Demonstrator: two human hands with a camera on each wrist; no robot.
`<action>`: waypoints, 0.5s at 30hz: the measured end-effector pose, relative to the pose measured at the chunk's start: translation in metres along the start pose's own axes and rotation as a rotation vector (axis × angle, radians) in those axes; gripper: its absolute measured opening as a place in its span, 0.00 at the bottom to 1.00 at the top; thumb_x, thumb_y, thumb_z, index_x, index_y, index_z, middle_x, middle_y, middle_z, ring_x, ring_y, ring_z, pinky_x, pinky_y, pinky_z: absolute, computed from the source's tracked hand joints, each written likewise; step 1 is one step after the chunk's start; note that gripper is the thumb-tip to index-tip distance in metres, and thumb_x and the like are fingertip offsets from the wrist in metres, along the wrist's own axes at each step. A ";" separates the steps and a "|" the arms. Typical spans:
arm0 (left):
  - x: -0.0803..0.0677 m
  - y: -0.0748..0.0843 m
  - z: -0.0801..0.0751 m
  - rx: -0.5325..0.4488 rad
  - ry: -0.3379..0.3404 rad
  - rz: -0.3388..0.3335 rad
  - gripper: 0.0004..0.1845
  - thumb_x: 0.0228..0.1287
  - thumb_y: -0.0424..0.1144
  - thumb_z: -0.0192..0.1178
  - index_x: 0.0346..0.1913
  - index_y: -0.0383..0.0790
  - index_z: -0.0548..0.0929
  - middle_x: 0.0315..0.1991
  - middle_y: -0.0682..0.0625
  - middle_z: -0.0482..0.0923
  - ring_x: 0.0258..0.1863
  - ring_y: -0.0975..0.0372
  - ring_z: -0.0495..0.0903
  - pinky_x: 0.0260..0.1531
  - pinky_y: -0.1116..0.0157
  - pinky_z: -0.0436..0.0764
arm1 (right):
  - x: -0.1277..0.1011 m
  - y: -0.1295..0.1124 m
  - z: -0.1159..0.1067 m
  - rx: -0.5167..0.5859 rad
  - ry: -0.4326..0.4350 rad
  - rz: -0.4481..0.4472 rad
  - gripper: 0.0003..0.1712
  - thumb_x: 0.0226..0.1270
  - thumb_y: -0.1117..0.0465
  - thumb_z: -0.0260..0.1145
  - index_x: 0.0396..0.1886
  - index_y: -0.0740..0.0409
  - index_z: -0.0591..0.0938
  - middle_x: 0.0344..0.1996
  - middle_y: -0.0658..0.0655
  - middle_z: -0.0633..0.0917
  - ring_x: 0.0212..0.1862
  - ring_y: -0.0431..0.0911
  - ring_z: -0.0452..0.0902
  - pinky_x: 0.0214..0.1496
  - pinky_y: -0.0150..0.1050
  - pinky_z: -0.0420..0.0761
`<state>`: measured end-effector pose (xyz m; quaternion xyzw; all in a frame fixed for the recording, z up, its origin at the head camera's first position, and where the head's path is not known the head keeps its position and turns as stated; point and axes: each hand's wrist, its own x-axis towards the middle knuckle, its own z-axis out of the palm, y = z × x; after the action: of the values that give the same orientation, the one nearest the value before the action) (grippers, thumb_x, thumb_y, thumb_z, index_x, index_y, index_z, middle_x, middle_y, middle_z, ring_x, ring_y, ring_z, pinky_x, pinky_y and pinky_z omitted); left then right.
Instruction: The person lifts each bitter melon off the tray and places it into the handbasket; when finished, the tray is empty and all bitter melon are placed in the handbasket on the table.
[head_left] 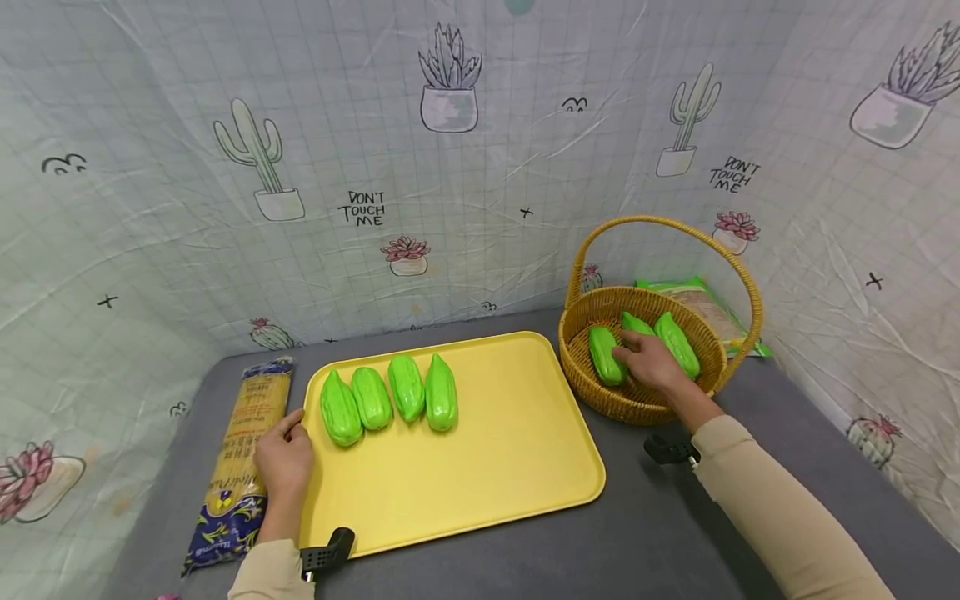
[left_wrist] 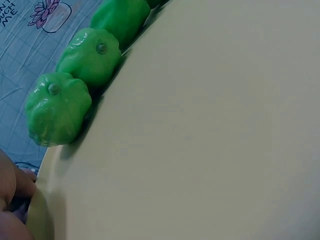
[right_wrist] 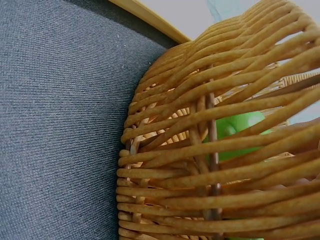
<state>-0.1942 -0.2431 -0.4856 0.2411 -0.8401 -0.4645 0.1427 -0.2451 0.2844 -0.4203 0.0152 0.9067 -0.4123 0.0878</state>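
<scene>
In the head view, several glossy green, ridged fruits, like model papayas (head_left: 442,392), lie in a row on a yellow tray (head_left: 510,467). My left hand (head_left: 283,457) rests at the tray's left rim, its fingertips against the edge; the left wrist view shows its fingers (left_wrist: 17,185) there. My right hand (head_left: 651,360) reaches into a wicker basket (head_left: 618,407), its fingertips at the right side of a green fruit (head_left: 604,357). Two more fruits (head_left: 677,343) lie there, one partly behind the hand. Wicker hides most of this hand in the right wrist view.
A long packet of noodles (head_left: 251,433) lies left of the tray. Behind the basket, whose tall handle (head_left: 660,220) arches over it, is a green-edged packet (head_left: 701,300). Printed cloth (head_left: 480,183) hangs behind the grey table (head_left: 495,567).
</scene>
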 end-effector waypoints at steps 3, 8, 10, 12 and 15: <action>0.000 -0.001 0.001 0.006 0.004 0.000 0.21 0.80 0.35 0.44 0.67 0.34 0.79 0.67 0.30 0.75 0.58 0.38 0.80 0.25 0.82 0.64 | -0.001 0.000 0.001 0.008 -0.004 -0.011 0.35 0.84 0.58 0.48 0.81 0.71 0.51 0.78 0.77 0.55 0.76 0.72 0.56 0.72 0.64 0.69; 0.000 -0.003 0.002 0.014 0.008 0.004 0.21 0.80 0.35 0.44 0.67 0.34 0.79 0.66 0.30 0.75 0.55 0.38 0.81 0.27 0.77 0.68 | -0.002 0.002 0.001 0.015 -0.002 -0.024 0.35 0.84 0.59 0.48 0.81 0.71 0.51 0.78 0.77 0.55 0.76 0.72 0.57 0.72 0.64 0.69; 0.000 -0.002 0.002 0.012 0.012 0.006 0.21 0.80 0.35 0.44 0.66 0.34 0.79 0.66 0.30 0.75 0.56 0.38 0.80 0.33 0.70 0.76 | -0.002 0.002 0.001 0.016 0.001 -0.029 0.35 0.84 0.59 0.48 0.81 0.71 0.51 0.78 0.77 0.56 0.76 0.72 0.57 0.72 0.64 0.69; 0.000 -0.001 0.003 0.008 0.018 0.007 0.21 0.80 0.34 0.44 0.66 0.33 0.79 0.66 0.30 0.75 0.58 0.37 0.79 0.42 0.60 0.82 | -0.003 0.001 0.001 0.025 0.004 -0.033 0.35 0.84 0.60 0.48 0.81 0.71 0.51 0.78 0.77 0.56 0.76 0.72 0.57 0.73 0.64 0.68; 0.000 0.000 0.003 -0.002 0.023 0.010 0.21 0.79 0.33 0.44 0.66 0.32 0.79 0.67 0.30 0.75 0.62 0.37 0.77 0.54 0.46 0.80 | -0.004 0.001 0.000 0.040 0.005 -0.039 0.35 0.84 0.60 0.48 0.81 0.71 0.51 0.78 0.77 0.56 0.76 0.71 0.56 0.74 0.64 0.68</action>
<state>-0.1959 -0.2409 -0.4872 0.2423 -0.8392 -0.4617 0.1547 -0.2409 0.2851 -0.4207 0.0002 0.8986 -0.4319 0.0774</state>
